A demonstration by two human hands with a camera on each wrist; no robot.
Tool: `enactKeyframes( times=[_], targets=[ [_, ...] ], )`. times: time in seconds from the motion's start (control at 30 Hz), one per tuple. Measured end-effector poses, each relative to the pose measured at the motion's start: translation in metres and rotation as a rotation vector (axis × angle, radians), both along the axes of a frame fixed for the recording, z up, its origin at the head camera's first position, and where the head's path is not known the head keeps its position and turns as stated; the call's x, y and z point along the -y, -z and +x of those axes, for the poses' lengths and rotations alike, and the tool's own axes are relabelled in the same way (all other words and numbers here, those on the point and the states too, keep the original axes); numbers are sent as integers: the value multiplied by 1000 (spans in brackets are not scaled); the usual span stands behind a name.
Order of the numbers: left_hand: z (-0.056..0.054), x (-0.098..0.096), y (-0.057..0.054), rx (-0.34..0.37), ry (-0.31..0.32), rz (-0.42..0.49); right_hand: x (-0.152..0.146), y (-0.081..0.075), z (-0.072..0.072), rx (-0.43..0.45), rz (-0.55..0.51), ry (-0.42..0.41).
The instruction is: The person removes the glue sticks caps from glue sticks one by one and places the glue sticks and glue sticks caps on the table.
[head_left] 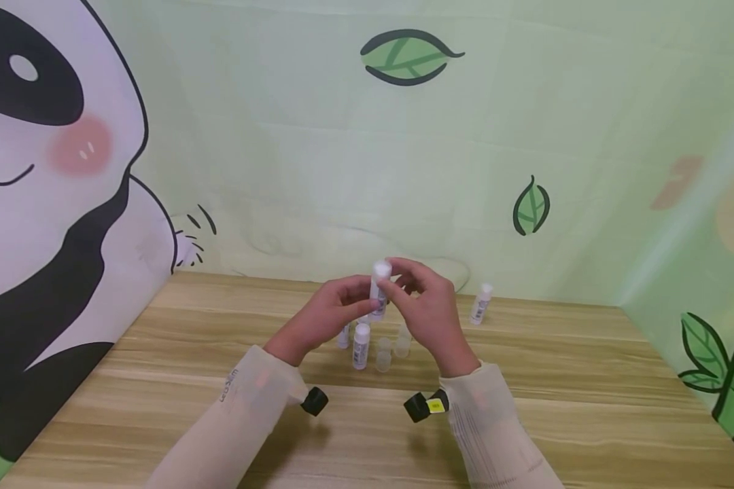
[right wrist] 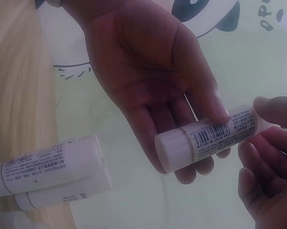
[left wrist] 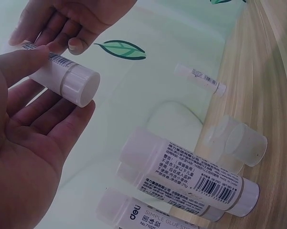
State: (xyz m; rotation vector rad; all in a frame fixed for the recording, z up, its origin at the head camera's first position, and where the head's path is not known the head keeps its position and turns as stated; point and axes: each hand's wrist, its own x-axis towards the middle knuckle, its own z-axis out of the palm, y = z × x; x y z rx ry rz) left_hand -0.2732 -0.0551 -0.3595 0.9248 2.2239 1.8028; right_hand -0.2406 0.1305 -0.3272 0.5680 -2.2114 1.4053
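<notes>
Both hands hold one white glue stick (head_left: 376,296) upright above the table. My left hand (head_left: 321,314) grips the printed body and base end, its thumb across the barcode label (right wrist: 215,136). My right hand (head_left: 431,309) pinches the upper end between thumb and fingers. Below them stand several more glue sticks (head_left: 361,348), close together, their Deli labels readable in the left wrist view. Beside these are two translucent caps (head_left: 383,356), also seen in the left wrist view as clear cylinders (left wrist: 247,143).
Another white glue stick (head_left: 480,304) stands apart at the back right, near the wall. The wood-grain table (head_left: 367,435) meets a pale green backdrop (head_left: 318,170) printed with leaves and a panda. A small black camera (head_left: 315,401) sits at each wrist.
</notes>
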Motion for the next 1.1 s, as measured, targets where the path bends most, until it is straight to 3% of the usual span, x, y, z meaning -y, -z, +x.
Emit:
enactKeyframes(
  times=[0.33, 1.1],
  targets=[
    [2, 0, -2, 17, -13, -15, 0, 0, 0, 18, -16, -3],
    [1, 1, -2, 13, 29, -18, -2, -2, 1, 65, -42, -26]
  ],
)
